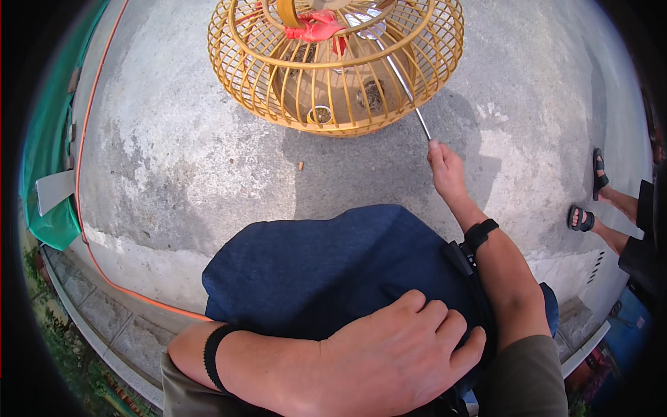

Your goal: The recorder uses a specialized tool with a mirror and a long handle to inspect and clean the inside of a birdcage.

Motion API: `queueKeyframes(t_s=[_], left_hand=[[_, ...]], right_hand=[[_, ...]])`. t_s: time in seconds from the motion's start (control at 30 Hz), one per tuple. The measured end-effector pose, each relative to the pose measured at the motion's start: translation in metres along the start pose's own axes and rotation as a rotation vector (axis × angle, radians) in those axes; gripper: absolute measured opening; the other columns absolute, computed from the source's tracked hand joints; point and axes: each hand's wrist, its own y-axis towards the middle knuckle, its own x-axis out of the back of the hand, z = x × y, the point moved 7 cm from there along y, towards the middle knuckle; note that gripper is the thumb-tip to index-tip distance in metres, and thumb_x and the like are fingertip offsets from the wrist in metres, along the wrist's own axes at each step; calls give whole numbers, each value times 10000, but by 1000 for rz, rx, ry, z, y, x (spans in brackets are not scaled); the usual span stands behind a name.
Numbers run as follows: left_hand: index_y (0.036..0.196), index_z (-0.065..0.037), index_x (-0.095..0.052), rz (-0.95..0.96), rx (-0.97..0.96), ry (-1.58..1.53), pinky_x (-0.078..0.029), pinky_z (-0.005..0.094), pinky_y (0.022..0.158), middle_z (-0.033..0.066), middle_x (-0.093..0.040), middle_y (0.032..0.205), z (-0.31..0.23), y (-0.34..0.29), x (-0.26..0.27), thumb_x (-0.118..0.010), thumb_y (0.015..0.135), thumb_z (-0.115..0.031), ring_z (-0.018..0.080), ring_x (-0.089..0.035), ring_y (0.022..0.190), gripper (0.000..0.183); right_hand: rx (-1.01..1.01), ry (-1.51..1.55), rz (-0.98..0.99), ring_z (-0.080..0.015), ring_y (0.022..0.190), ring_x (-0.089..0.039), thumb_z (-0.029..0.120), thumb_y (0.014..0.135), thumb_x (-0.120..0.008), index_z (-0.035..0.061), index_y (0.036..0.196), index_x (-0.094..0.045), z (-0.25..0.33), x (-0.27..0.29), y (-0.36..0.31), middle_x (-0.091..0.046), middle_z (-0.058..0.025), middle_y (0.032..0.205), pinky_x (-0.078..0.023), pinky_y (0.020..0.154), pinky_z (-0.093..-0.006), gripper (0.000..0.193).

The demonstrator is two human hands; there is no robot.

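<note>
My right hand (447, 169) grips the near end of a thin metal rod (424, 127). The rod slants up and left between the bars of a round yellow bamboo birdcage (333, 129) on the ground ahead. By its far part, inside, is a shiny silver piece (367, 24); whether they join is unclear. Also in the cage are a mottled brown shape (372, 95), perhaps a bird, and a small round cup (319, 115). A red cloth-like piece (316, 26) lies at the cage top. Before my lap, my left hand (410, 347) has its fingers curled; its palm is hidden.
Dark blue cloth (313, 260) covers my knees. An orange hose (85, 146) runs along the left over grey concrete (174, 139), beside green sheeting (52, 125). At right stand another person's sandalled feet (590, 201). A small tan bit (301, 166) lies before the cage.
</note>
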Motion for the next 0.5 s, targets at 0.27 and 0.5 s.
queueKeyframes(t_s=[0.27, 0.5], left_hand=[[1148, -29, -619, -19, -5, 48, -426, 322, 741, 60, -574, 853, 1, 0, -4, -559, 870, -135, 197, -566, 809, 304], [1163, -34, -617, -29, -15, 24, -426, 319, 745, 53, -575, 858, -1, 0, 7, -564, 867, -138, 193, -567, 805, 319]], right_hand=[[48, -74, -3, -258, 626, -589, 491, 1020, -482, 35, 807, -607, 3, 6, -2, -573, -130, 647, -481, 646, -381, 518], [9, -123, 32, -272, 642, -606, 493, 1022, -472, 32, 820, -619, 2, 2, 0, -593, -137, 662, -483, 657, -393, 524]])
